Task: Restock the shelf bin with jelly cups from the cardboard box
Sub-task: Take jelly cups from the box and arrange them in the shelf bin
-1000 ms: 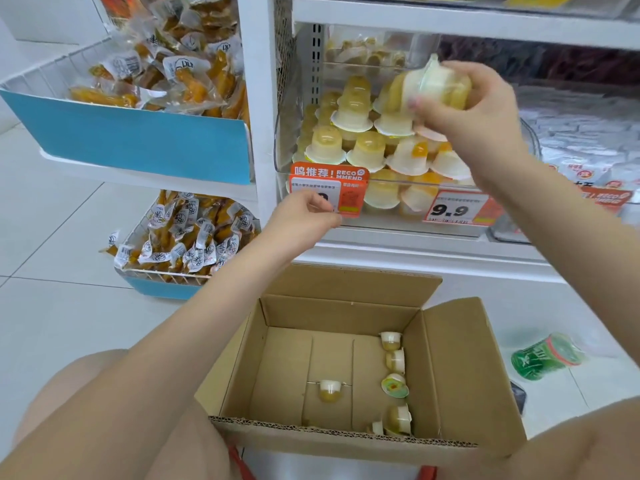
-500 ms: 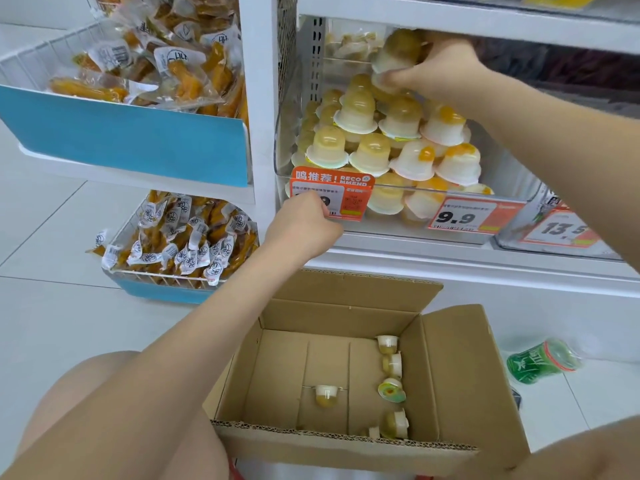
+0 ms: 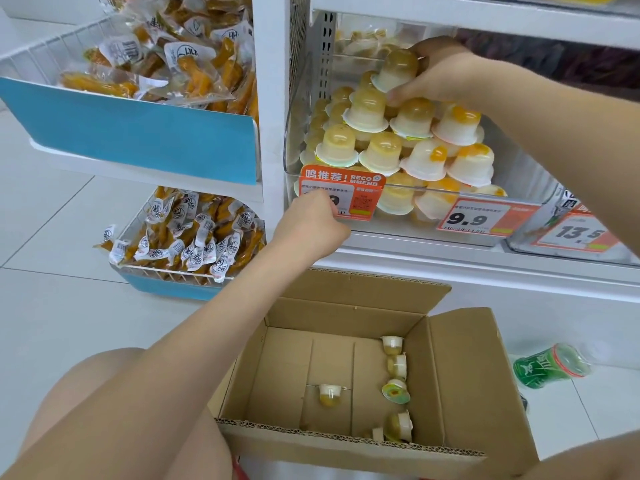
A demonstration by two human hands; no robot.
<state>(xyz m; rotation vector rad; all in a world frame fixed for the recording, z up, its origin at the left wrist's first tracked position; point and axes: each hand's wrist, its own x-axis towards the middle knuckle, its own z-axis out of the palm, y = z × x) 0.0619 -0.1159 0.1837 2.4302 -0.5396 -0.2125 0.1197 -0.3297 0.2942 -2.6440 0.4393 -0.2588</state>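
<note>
one jelly cup (image 3: 398, 69) sits in the right hand (image 3: 446, 76) grip.

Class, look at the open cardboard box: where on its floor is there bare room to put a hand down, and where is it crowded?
The cardboard box has a bare floor along its left wall and in the middle lane behind the lone jelly cup. It is crowded along the right wall, where a row of jelly cups runs front to back.

To your left, blue-fronted wire baskets (image 3: 138, 133) brim with packaged snacks (image 3: 187, 233); a green bottle (image 3: 550, 365) lies on the tiled floor (image 3: 52, 306).
</note>
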